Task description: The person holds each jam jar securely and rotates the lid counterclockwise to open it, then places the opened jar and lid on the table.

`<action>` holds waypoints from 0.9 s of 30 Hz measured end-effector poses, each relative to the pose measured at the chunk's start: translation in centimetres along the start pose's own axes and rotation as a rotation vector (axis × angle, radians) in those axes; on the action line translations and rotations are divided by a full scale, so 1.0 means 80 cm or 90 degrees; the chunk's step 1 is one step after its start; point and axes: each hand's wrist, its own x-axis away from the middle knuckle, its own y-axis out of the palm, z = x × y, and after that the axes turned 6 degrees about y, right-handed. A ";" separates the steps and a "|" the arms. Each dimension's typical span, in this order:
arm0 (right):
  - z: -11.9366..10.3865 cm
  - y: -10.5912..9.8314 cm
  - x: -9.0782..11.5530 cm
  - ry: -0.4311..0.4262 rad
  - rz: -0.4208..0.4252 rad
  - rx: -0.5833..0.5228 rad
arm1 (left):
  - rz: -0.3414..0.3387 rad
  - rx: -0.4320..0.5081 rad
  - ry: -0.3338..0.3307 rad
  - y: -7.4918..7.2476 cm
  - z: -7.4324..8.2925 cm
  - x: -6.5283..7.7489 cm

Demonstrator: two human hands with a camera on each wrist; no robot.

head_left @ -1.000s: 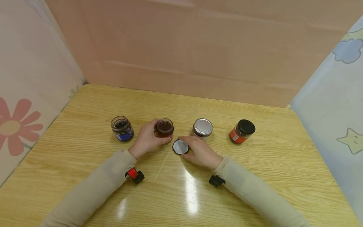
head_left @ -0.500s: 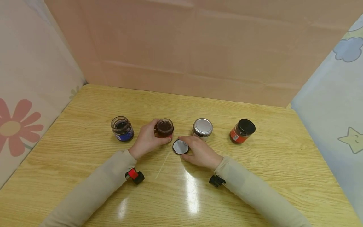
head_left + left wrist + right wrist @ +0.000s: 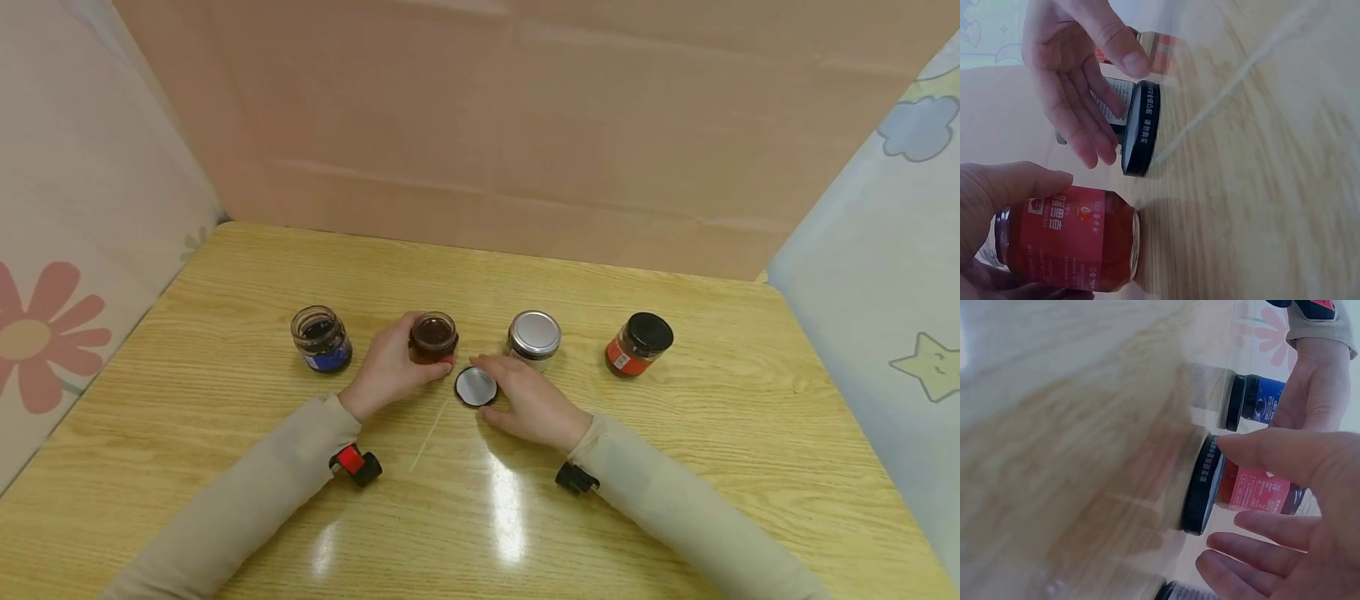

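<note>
Gripping uncapped red jar (image 3: 434,335) with left hand (image 3: 388,367), upright on bench (image 3: 450,517) | curving right hand (image 3: 534,402) loosely, fingers apart, about lid (image 3: 476,387), contact unclear | lying inner side up, just beside red jar | flanked by uncapped blue jar (image 3: 323,342) at left, silver-topped jar (image 3: 535,335) at right

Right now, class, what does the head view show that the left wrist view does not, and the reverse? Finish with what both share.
Only the head view shows the open blue-labelled jar and the large flower on the wall.

Only the left wrist view shows the white lettering on the rim of the loose lid and the printing on the red label.

Both show the left hand gripping the red-labelled jar, the right hand by the loose lid, and the wooden table.
</note>
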 end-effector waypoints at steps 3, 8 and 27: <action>0.001 -0.002 0.000 -0.009 0.019 -0.006 | 0.004 0.001 0.003 -0.001 0.004 -0.001; 0.004 -0.007 0.001 -0.020 0.041 -0.013 | 0.012 0.003 0.004 -0.003 0.009 -0.002; 0.008 -0.031 0.010 0.005 0.090 -0.088 | 0.010 -0.054 0.039 -0.010 0.035 -0.005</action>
